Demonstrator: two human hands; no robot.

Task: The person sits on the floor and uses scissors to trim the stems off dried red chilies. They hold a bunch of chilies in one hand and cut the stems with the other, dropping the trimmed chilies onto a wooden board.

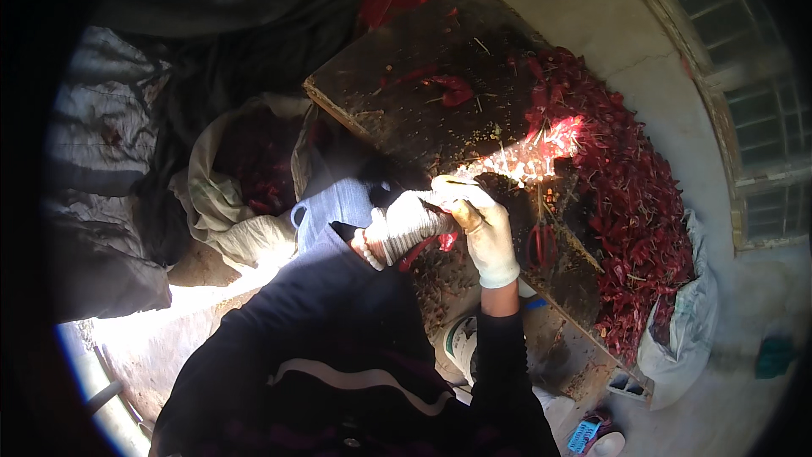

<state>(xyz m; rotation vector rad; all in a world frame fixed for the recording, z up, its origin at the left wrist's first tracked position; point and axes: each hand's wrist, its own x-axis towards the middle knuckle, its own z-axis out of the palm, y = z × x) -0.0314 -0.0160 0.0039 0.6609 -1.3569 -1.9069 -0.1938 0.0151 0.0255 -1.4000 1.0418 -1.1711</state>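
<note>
My left hand (412, 222), in a ribbed pale glove with a beaded bracelet at the wrist, meets my right hand (485, 225) over the near edge of a dark wooden board. The right hand wears a white glove with stained, coated fingers. Its fingers are bent against those of the left; whether anything lies between them is hidden by glare and overlap. A red dried chili pepper (448, 242) shows just under the left hand. Red-handled scissors (541, 246) lie right of my right hand. Another dried chili (455, 90) lies farther back on the board (406, 114).
A large heap of dried red chilies (634, 203) covers the board's right side, beside a white woven sack (688, 324). An open sack (206, 193) with chilies stands at left. Loose seeds (495, 133) and stems lie about. A white bucket (463, 346) stands below; a barred window (755, 101) is at right.
</note>
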